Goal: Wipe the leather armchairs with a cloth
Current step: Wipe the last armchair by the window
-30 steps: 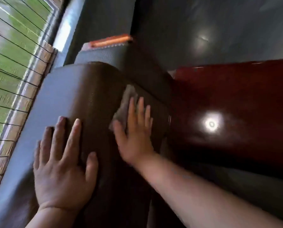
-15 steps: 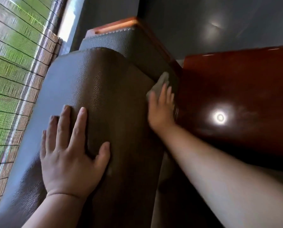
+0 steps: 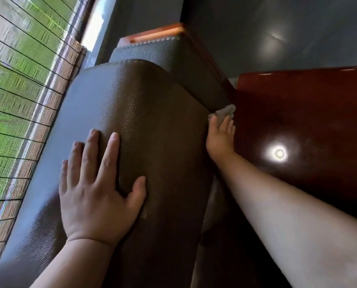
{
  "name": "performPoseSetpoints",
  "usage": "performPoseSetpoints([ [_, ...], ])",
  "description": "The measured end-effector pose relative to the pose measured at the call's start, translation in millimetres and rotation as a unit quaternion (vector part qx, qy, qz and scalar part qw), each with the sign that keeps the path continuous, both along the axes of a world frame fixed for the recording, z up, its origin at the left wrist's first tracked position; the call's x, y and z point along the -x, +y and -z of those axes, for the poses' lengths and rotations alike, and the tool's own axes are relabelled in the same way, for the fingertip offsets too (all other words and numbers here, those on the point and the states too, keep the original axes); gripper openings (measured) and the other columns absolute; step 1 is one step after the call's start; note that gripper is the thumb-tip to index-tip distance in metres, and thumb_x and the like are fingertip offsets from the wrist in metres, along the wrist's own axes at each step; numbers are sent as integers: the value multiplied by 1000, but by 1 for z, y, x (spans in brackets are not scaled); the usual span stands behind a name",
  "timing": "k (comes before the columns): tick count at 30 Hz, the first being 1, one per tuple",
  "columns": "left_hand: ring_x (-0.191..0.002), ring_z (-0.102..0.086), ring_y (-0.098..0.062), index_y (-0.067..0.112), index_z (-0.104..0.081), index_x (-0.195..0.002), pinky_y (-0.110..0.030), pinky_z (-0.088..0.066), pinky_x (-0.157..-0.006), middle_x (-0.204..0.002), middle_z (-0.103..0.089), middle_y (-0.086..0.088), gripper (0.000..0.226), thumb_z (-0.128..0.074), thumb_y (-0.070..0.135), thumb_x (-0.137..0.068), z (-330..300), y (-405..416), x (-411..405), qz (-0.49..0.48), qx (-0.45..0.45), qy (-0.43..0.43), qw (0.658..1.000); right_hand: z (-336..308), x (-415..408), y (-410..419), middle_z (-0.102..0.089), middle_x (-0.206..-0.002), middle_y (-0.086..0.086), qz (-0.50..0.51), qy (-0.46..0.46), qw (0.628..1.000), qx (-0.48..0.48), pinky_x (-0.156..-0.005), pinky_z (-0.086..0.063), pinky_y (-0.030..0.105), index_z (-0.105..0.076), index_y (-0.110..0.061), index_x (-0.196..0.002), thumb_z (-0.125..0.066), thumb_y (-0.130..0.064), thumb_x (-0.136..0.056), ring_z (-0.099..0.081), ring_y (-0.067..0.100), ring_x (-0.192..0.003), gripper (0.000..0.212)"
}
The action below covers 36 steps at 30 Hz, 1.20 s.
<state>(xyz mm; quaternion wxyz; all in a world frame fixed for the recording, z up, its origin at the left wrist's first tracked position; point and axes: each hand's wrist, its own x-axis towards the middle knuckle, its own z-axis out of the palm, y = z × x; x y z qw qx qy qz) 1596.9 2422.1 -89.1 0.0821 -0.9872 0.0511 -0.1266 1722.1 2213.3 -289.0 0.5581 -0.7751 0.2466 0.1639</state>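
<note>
Cloth (image 3: pixel 223 114) under right hand (image 3: pixel 220 138) beside leather armchair (image 3: pixel 152 142).

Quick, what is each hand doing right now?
Left hand: open, flat on the brown leather armchair.
Right hand: open, straight fingers pressing the small grey cloth against the armchair's side.

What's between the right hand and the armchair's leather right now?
The cloth: the right hand presses it against the armchair side, as the head view shows.

armchair (image 3: pixel 152 132): brown grained leather, slight sheen | cloth (image 3: pixel 225 113): soft grey fabric | table (image 3: pixel 308 113): glossy red-brown wood
</note>
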Motion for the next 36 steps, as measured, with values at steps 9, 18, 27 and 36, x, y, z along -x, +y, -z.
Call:
performPoseSetpoints([
  [9, -156, -28, -43, 32, -31, -165, -62, -23, -125, -172, -30, -9, 90, -50, 66, -83, 0, 1, 0, 4, -5, -2, 1000, 0, 123, 60, 21, -172, 0, -33, -82, 994, -63, -120, 20, 21, 18, -26, -162, -12, -84, -88, 26, 8, -154, 99],
  [18, -156, -27, -43, 33, -30, -165, -63, -26, -124, -172, -29, -8, 90, -52, 66, -84, -2, 1, 3, 2, 3, 2, 1000, -6, 118, 57, 25, -171, -5, -34, -151, 987, -31, -129, 8, 41, 20, -44, -158, -3, -85, -91, 22, 14, -157, 82],
  [27, -159, -24, -35, 40, -26, -166, -57, -23, -128, -173, -29, 1, 80, -44, 64, -91, -5, 2, 2, 15, 23, 8, 1000, -94, 54, 49, 7, -174, 10, 9, -189, 981, -35, -129, 5, 46, -10, -16, -166, -12, -36, -113, 9, 26, -160, 57],
  [36, -162, -13, -12, 43, -30, -164, -38, -8, -133, -173, -23, 14, 63, -36, 36, -102, -24, 7, 13, 5, 141, 68, 988, -108, 283, 134, 29, -169, -12, -182, -349, 918, -51, -128, 3, 52, 22, -61, -151, -8, -62, -103, 29, 15, -155, 57],
])
